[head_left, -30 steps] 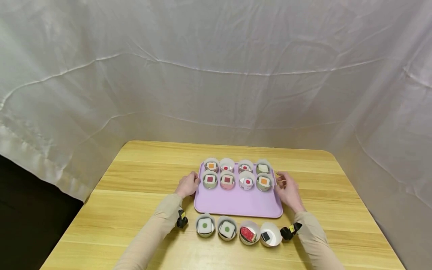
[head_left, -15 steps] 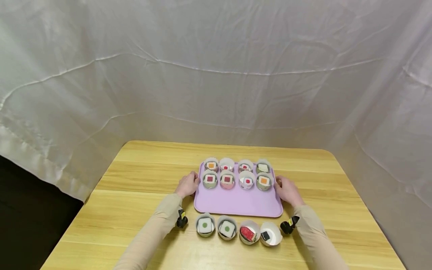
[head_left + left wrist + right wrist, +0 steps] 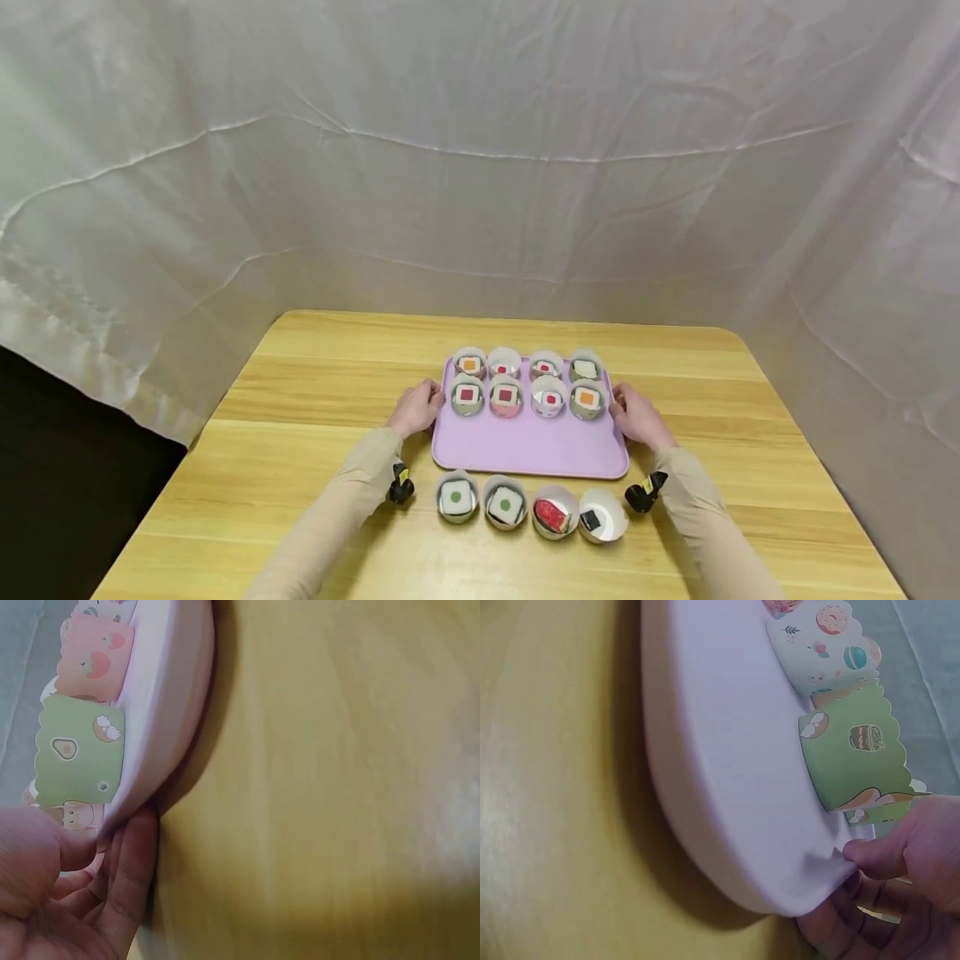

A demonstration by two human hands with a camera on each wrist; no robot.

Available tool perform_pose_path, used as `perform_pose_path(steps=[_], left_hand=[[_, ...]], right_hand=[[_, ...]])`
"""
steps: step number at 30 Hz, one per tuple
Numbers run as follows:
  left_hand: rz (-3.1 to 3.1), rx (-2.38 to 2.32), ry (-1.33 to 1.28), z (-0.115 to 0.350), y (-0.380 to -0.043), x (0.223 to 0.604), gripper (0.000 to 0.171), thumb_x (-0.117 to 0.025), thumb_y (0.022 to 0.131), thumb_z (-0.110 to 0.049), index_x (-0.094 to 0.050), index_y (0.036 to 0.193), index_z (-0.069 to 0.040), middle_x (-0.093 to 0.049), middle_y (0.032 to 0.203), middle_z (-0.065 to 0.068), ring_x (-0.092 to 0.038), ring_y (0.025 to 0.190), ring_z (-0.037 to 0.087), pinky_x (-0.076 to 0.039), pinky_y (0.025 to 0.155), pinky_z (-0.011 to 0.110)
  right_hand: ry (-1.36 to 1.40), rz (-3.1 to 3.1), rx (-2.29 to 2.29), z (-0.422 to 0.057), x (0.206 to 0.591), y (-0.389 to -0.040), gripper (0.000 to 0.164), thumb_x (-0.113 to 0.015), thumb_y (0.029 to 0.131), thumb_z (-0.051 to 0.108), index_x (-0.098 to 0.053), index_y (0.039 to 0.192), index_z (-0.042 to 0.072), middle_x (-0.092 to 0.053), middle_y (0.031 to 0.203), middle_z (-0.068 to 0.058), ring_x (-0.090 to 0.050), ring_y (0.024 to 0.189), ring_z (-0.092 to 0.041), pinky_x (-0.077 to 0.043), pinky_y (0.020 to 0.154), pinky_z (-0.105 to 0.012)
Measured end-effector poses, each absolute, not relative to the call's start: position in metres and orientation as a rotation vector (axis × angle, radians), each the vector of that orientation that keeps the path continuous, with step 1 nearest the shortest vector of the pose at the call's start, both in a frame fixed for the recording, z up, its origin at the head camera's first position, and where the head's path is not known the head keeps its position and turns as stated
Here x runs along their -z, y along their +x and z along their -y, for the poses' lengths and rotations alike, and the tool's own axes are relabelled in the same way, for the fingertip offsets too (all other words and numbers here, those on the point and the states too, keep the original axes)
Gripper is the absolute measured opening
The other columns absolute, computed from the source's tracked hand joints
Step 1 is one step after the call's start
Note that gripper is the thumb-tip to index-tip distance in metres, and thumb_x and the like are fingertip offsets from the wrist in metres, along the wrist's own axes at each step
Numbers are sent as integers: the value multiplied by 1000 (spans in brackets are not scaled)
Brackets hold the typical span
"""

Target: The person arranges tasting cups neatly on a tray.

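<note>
The left hand (image 3: 415,409) and right hand (image 3: 640,417) grip opposite edges of a purple tray (image 3: 525,451) between them, eight paper cups (image 3: 506,410) on it, four more cups (image 3: 555,533) standing on the tabletop (image 3: 337,358) nearer than either hand.

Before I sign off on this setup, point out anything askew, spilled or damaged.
Nothing looks spilled or damaged around the purple tray. In the row off the tray, the red piece lies slanted in its cup, and the black piece sits left of centre in its cup, unlike the centred green-dotted pieces.

Lilac tray (image 3: 530,448) w/ 8 cups (image 3: 506,412)
</note>
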State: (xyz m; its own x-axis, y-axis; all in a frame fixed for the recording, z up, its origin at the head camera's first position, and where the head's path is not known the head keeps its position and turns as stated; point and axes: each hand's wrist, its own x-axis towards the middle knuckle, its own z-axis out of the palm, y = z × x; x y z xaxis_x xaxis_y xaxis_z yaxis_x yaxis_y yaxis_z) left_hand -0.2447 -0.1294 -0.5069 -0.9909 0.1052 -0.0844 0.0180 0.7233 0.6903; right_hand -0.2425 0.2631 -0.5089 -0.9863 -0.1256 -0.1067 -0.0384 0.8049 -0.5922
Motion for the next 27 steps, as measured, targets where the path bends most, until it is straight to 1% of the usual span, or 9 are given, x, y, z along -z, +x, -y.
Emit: perform_pose_path(steps=[6,10,12,13,17,19,22,24,27], left_hand=[[-2723,-1194,192,134,-239,497,25,-46,104,-8,-57,119,10,-68,98,24,-64,65,19,-55,57,27],[-2747,-1119,241,136,-235,488,32,-49,103,-8,-53,129,9,-69,109,27,-70,85,25,-60,75,35],[-2760,-1080,253,137,-233,484,34,-53,101,-7,-51,132,8,-69,106,26,-69,88,28,-60,79,39],[-2774,-1056,270,139,-232,482,35,-54,100,-5,-52,132,7,-69,102,23,-67,87,27,-59,77,39],[-2793,-1001,371,145,-226,470,37,-58,91,5,-54,127,8,-61,80,11,-56,70,19,-51,62,29],[-2791,-964,453,148,-223,465,38,-59,87,8,-56,124,7,-60,80,8,-54,69,15,-50,62,25],[-2737,-912,620,153,-217,460,41,-63,80,11,-58,121,6,-64,89,10,-59,80,17,-55,73,28],[-2665,-904,738,155,-213,459,45,-64,77,12,-58,121,5,-67,99,14,-63,90,22,-58,85,35],[-2535,-908,870,157,-206,457,52,-65,73,14,-57,124,5,-66,111,19,-63,104,32,-55,98,47]], right_hand=[[-143,-2829,951,-263,508,-243,33,-46,101,8,-46,128,-10,-62,102,-27,-63,75,-26,-52,59,-32],[-154,-2836,945,-263,508,-242,32,-46,101,7,-45,128,-11,-62,102,-28,-64,77,-27,-53,60,-34],[-142,-2843,932,-263,509,-241,31,-47,101,7,-46,127,-9,-63,102,-28,-64,79,-28,-54,63,-36],[-145,-2848,924,-263,509,-241,31,-47,101,7,-46,127,-10,-63,102,-28,-64,81,-29,-54,65,-37],[-141,-2847,920,-263,508,-240,30,-47,101,7,-46,126,-9,-63,102,-28,-64,82,-30,-55,67,-39],[-142,-2843,928,-262,507,-239,30,-47,101,7,-46,126,-9,-63,101,-28,-64,80,-29,-54,65,-38],[-137,-2843,934,-262,507,-239,30,-47,101,7,-47,126,-9,-63,99,-26,-63,78,-28,-53,63,-35],[-143,-2847,927,-261,506,-238,30,-47,101,7,-47,126,-9,-63,98,-26,-63,78,-27,-52,63,-35],[-136,-2845,922,-261,506,-238,29,-47,101,8,-46,126,-9,-63,98,-26,-63,78,-27,-53,64,-36]])
